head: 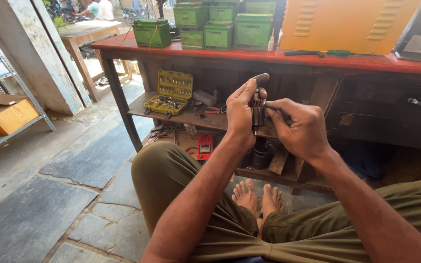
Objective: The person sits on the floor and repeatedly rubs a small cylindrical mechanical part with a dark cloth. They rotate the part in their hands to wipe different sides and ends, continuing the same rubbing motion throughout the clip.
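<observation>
Held up above the lap, a small dark cylindrical metal part with reddish windings (258, 113) sits between both hands, seemingly mid-handling and not yet set down. The left hand (242, 114) wraps it, thumb raised; the right hand (298, 127) pinches its side with the fingertips. Behind, nothing blocks the hands: a red handheld meter (204, 146), an open yellow socket set case (171, 91), then green box-shaped batteries (218, 35) on the red wooden workbench (366, 62).
</observation>
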